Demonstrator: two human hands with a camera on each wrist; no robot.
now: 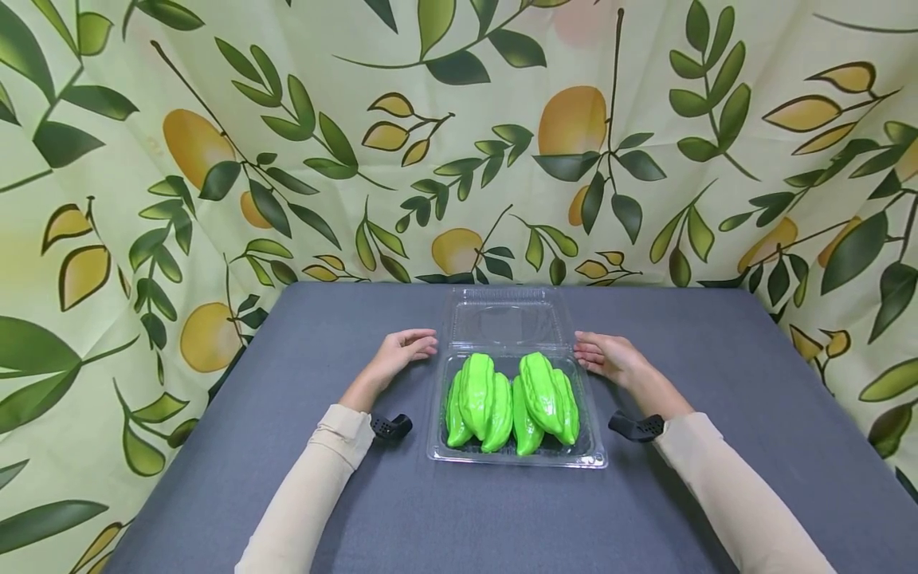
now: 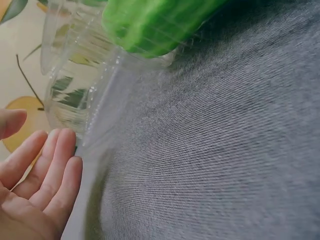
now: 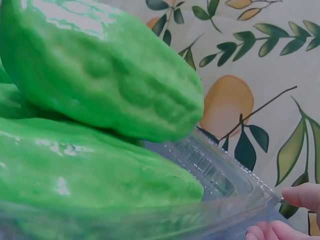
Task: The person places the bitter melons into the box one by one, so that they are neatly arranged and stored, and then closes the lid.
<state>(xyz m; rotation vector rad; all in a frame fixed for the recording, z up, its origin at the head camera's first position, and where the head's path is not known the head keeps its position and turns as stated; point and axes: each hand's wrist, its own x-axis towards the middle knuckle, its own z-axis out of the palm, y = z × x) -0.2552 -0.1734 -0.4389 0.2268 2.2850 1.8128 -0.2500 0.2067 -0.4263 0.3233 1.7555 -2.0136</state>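
A clear plastic clamshell container [image 1: 516,461] stands on the table with its lid [image 1: 505,319] folded back toward the curtain. Several glossy bright green bitter melons [image 1: 478,395], ridged and bumpy, lie piled in two groups inside its base. My left hand [image 1: 403,355] is held beside the lid's left edge near the hinge, fingers loosely extended; the left wrist view shows nothing in its palm. On the opposite side, my right hand [image 1: 606,355] is at the container's right edge near the hinge. In the right wrist view its thumb [image 3: 302,196] is at the clear rim; whether it presses there, I cannot tell.
A grey cloth covers the table [image 1: 344,510]. Behind and at both sides hangs a curtain [image 1: 459,159] printed with leaves and orange fruit, meeting the table's back edge just beyond the lid. Black bands with camera mounts [image 1: 391,427] sit on both wrists.
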